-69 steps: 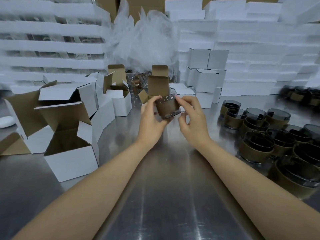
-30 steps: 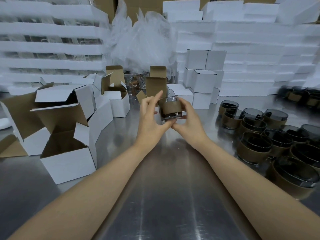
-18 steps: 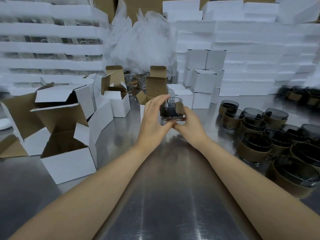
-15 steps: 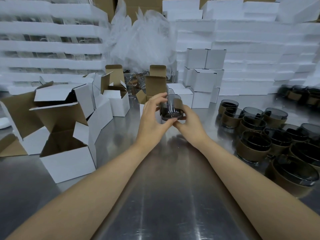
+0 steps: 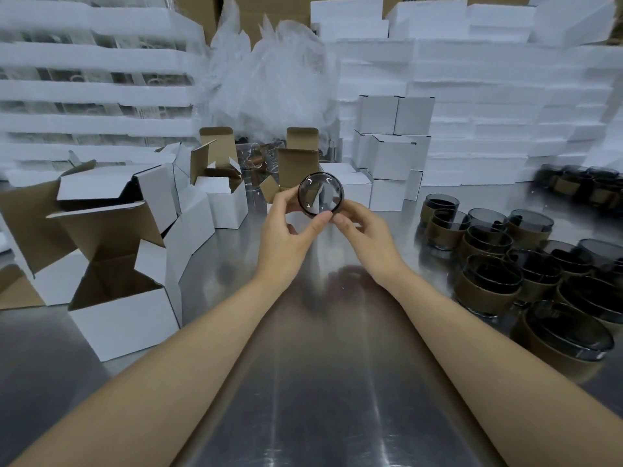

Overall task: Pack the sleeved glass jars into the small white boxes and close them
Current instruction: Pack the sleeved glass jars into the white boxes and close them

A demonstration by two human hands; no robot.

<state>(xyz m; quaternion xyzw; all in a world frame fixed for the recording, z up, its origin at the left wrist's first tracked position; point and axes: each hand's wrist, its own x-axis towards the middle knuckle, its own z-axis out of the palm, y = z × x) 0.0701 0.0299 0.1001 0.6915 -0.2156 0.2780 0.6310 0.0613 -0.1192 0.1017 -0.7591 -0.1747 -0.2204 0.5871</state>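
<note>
2 hands meet above the desk [image 5: 320, 382]: the left hand [image 5: 286, 237] and the right hand [image 5: 364, 230] each have their grip pinched on 1 glass jar [image 5: 320, 193], held in the air and tipped so a round end faces the camera. This looks like turning the jar before boxing. Next it probably needs lowering into the open box [image 5: 298, 166] just beyond, then the flaps tucked. Closed boxes [image 5: 394, 136] stand farther right.
</note>
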